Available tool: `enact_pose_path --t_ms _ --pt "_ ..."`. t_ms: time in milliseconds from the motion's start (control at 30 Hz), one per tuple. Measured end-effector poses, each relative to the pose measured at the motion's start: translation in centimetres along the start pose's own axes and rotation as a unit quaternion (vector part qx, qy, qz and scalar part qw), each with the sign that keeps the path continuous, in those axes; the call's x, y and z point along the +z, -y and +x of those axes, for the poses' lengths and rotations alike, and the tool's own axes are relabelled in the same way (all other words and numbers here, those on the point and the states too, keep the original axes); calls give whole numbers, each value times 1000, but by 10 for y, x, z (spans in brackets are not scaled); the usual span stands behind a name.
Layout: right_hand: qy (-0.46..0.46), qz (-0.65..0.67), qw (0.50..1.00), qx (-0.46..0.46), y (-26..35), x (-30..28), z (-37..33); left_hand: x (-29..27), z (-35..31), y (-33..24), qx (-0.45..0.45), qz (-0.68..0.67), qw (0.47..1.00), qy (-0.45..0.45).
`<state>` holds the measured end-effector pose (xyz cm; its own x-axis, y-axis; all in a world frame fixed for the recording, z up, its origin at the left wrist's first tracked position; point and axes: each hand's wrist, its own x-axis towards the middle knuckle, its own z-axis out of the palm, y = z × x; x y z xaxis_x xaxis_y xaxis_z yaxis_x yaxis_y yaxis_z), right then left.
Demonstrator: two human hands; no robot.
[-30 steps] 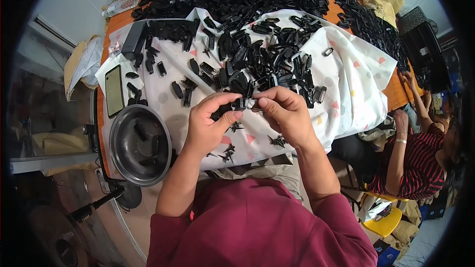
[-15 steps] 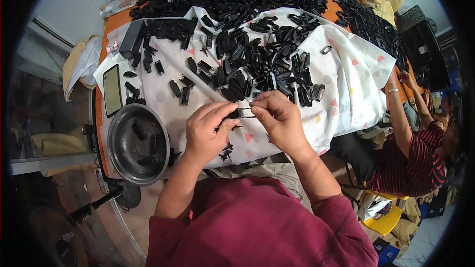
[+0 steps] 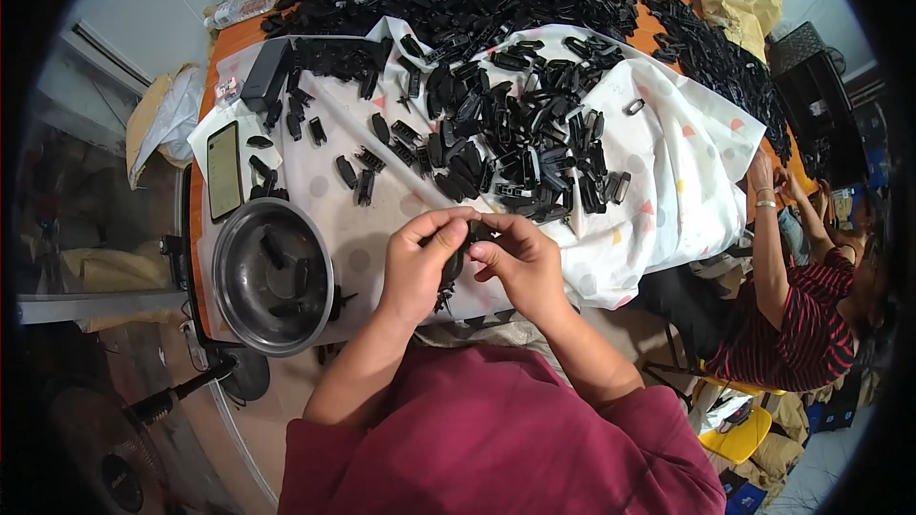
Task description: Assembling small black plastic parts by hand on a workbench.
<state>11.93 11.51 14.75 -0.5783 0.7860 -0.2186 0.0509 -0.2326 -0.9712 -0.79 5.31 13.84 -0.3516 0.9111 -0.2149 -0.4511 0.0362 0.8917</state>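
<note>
**Maroon shirt, bare forearms**

The person wears a dark maroon short-sleeved shirt of plain, soft cloth that fills the lower middle of the head view. The sleeves are wide and loose, with folds at their hems, and end above the elbows. Both forearms are bare. The left hand point(image 3: 420, 262) and the right hand point(image 3: 520, 262) show no gloves, rings or watch.

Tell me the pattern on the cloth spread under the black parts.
White cloth with scattered pale dots and small coloured triangles, seen in the head view.

An orange table point(image 3: 199, 229) under a white cloth point(image 3: 687, 181), a fan point(image 3: 105, 448) on the pale floor point(image 3: 239, 420).
</note>
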Motion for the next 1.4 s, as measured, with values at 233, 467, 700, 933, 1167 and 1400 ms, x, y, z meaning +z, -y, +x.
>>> enact_pose_path --t_ms 233,467,700,933,1167,1400 --pt "48 -46 997 -42 6 -1 -7 -25 -6 -4 92 188 976 53" --pt "91 -90 992 -17 1 -1 -12 -27 -13 -5 208 250 945 45" --pt "150 -328 921 -149 17 2 16 -73 -37 -22 -49 -66 997 -16" --pt "-35 -731 629 -261 5 -52 100 -127 -50 -58 16 572 762 -303" --pt "-17 -738 600 -309 3 -49 101 -49 23 -16 286 660 694 -28" --pt "-86 -472 816 -321 15 -46 55 -39 68 20 343 739 580 -22"
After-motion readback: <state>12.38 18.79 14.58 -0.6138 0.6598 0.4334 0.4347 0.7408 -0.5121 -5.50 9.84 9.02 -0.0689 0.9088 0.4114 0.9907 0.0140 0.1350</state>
